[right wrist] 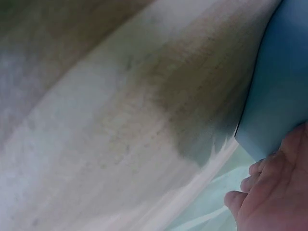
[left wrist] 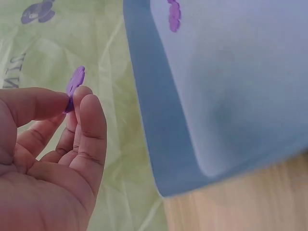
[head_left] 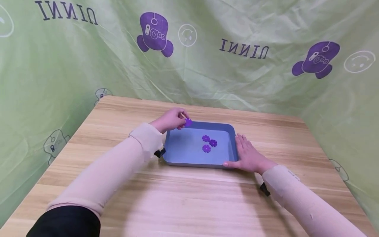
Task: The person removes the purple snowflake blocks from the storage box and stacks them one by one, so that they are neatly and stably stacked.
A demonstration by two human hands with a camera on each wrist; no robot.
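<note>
My left hand (head_left: 171,119) is over the back left corner of a blue-grey tray (head_left: 180,148). Between thumb and fingertips it pinches a purple notched disc (head_left: 188,123), seen nearly edge-on in the left wrist view, above the tray's rim. Three more purple notched discs (head_left: 206,148) lie close together on the tray floor, right of its middle. At the tray's right end my right hand (head_left: 250,158) rests with fingers extended along the outer wall and thumb at the front edge. The right wrist view shows its fingers (right wrist: 264,185) beside the blue wall.
The tray sits on a light wood-grain table (head_left: 183,197). A green printed cloth (head_left: 189,72) hangs behind the table and along both sides. A small black piece (head_left: 160,152) shows under the left wrist and another (head_left: 265,189) under the right.
</note>
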